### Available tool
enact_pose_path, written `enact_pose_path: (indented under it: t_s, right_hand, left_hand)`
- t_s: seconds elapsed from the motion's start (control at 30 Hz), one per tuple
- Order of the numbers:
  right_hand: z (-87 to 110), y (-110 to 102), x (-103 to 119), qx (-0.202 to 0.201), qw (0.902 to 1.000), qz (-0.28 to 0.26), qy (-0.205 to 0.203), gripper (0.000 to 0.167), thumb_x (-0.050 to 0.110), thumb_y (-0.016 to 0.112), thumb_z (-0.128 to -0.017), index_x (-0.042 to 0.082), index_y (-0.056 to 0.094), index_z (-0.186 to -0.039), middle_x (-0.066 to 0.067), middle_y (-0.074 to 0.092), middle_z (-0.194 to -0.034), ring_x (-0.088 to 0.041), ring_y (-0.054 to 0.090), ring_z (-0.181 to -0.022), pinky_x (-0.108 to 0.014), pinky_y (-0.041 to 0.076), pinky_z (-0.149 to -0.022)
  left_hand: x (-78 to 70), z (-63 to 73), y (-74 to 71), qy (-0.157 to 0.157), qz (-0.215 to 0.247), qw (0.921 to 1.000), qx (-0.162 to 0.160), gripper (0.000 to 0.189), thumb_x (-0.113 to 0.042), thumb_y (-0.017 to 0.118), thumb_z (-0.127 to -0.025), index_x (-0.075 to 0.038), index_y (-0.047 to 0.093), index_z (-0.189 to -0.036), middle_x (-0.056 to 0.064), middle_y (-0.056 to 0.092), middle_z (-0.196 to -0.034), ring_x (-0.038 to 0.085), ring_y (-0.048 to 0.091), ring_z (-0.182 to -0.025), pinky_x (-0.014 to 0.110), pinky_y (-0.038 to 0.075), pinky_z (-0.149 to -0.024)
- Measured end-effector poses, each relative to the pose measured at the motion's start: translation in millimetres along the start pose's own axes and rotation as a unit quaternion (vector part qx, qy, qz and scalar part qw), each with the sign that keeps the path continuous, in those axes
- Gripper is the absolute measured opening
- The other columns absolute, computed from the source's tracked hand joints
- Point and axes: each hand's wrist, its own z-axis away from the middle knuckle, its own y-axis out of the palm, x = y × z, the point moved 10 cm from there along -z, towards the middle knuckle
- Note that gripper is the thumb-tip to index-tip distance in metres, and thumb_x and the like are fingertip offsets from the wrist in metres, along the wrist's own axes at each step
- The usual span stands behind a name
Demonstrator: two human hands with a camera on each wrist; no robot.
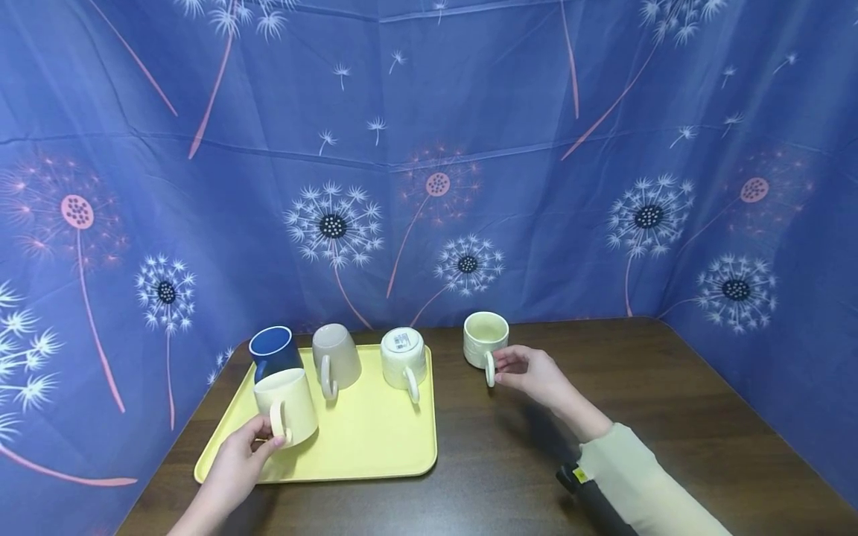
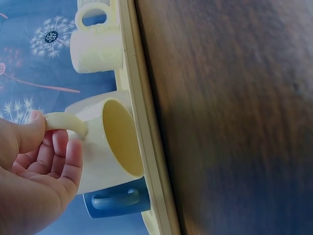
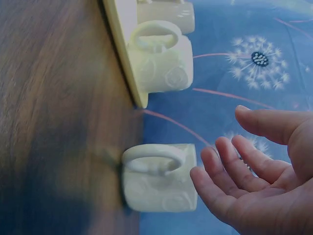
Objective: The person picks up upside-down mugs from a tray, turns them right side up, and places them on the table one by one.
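My left hand [image 1: 234, 459] pinches the handle of a cream mug [image 1: 293, 406] between thumb and fingers. This mug is held bottom up, tilted, over the front left of a yellow tray [image 1: 375, 439]; its yellowish inside [image 2: 120, 139] shows in the left wrist view. To the right, a pale green cup [image 1: 477, 342] stands upright on the table, its handle turned toward me. Beside that handle is my right hand [image 1: 536, 376], its fingers loosely bent and holding nothing; the right wrist view shows them apart from the cup [image 3: 161, 191].
On the tray, a blue mug [image 1: 273, 350] stands behind the cream one. A grey mug [image 1: 342, 357] and a white mug [image 1: 404, 357] with a label on its base sit bottom up toward the back. A blue dandelion-print curtain [image 1: 429, 246] borders the brown wooden table [image 1: 482, 476].
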Motion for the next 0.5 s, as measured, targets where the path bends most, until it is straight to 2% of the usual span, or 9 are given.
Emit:
enact_pose_path:
  t_s: [0.23, 0.5]
  right_hand:
    - [9.9, 2.6, 19.7, -0.001, 0.9990, 0.019, -0.042, 0.035, 0.002, 0.073, -0.077, -0.005, 0.062, -0.110, -0.020, 0.067, -0.099, -0.031, 0.065, -0.092, -0.026, 0.052, -0.078]
    - [21.0, 9.1, 36.5, 0.001, 0.9974, 0.035, -0.063, 0.029, 0.004, 0.073, -0.079, -0.003, 0.065, -0.106, -0.014, 0.068, -0.101, -0.036, 0.065, -0.095, -0.043, 0.053, -0.082]
  left_hand:
    - [-3.1, -3.7, -1.3, 0.003, -0.023, 0.9997, -0.009, 0.013, 0.004, 0.068, -0.078, -0.006, 0.061, -0.083, -0.003, 0.060, -0.076, -0.005, 0.049, -0.069, 0.021, 0.046, -0.060]
    - [-10.6, -6.1, -8.8, 0.014, -0.053, 0.9978, -0.036, 0.013, 0.004, 0.068, -0.078, -0.005, 0.061, -0.082, -0.001, 0.060, -0.074, -0.004, 0.047, -0.067, 0.021, 0.044, -0.059]
